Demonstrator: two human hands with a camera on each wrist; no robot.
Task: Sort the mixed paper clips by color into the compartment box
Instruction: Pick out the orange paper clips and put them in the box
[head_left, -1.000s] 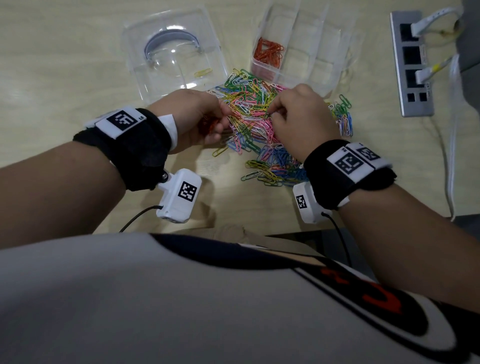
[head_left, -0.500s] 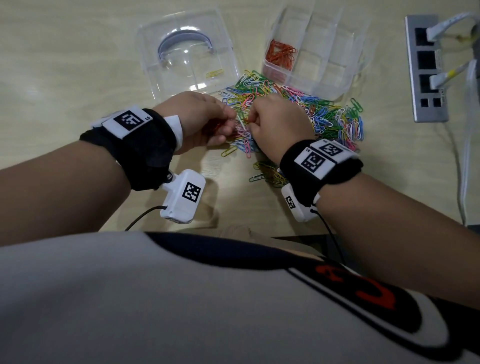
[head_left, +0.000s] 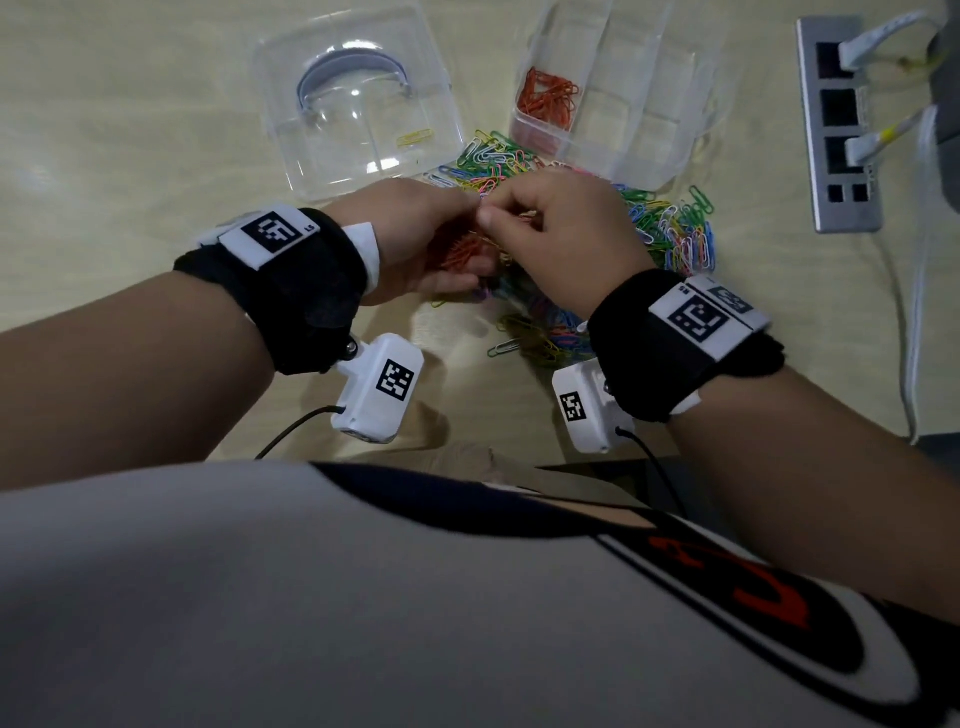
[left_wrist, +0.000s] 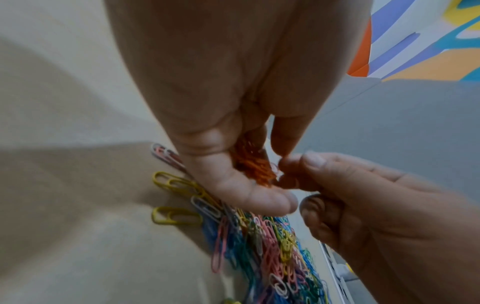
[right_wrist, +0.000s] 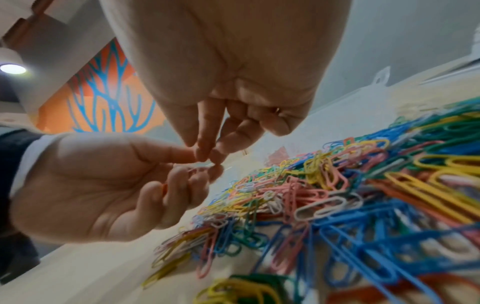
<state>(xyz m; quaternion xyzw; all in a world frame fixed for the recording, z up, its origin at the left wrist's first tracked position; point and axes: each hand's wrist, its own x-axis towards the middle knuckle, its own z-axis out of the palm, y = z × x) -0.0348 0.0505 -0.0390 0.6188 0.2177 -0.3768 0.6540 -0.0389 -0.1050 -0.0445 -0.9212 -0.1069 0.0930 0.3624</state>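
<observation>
- Paper clips (head_left: 670, 234), mixed colours, lie in a loose heap on the desk (head_left: 130, 156), just in front of the compartment box (head_left: 649, 104); the heap reaches the box's near wall.
- Compartment box: clear plastic, open. One near-left compartment holds orange clips (head_left: 548, 98); the other compartments look bare through the plastic.
- Left hand (head_left: 415, 234) is cupped over the near-left edge of the heap, fingers (left_wrist: 246, 191) curled round a small bunch of orange clips (left_wrist: 253, 166) in the palm.
- Right hand (head_left: 561, 234) meets it fingertip to fingertip above the heap; thumb and first fingers (right_wrist: 205, 131) are pinched together at the left hand's thumb tip. Something thin and pale sits in the pinch; colour cannot be told.
- Both hands cover the middle of the heap in the head view; clips show beyond them, to the right, and below the right wrist.
- Clear lid (head_left: 358, 98) with a bluish curved handle lies flat on the desk left of the box, apart from it. One yellow clip (head_left: 414, 137) lies on or under it; which, unclear.
- Grey power strip (head_left: 841, 124) at far right, well apart from the heap, two white plugs in it, white cables trailing down the desk edge.
- Black wrist straps with white marker tags on both arms; white camera units hang beneath.
</observation>
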